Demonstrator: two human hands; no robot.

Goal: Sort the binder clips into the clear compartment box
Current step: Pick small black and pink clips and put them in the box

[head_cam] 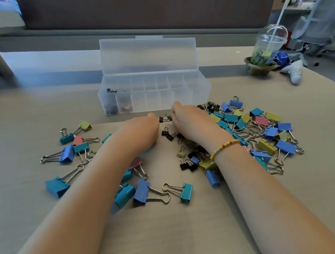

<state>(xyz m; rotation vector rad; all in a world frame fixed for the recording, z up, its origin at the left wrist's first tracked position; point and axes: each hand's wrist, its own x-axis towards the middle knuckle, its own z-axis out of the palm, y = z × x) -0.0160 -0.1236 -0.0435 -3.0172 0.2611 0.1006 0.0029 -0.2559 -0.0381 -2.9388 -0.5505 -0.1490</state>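
The clear compartment box [199, 90] stands open at the table's middle back, its lid [148, 54] upright. Its two leftmost front compartments hold several small dark clips [111, 108]. Coloured binder clips lie in a big pile [260, 127] on the right and a looser spread [71, 151] on the left, with small black clips [168, 134] between my hands. My left hand [141, 130] lies knuckles-up with its fingers curled under and hidden. My right hand [189, 120], just in front of the box, pinches a small black clip [163, 119] at its fingertips.
A plastic cup with a straw [269, 47] sits in a paper holder at the back right, beside a blue crumpled wrapper [282, 58] and a white object [296, 75]. An office chair [320, 21] stands beyond the table's right edge.
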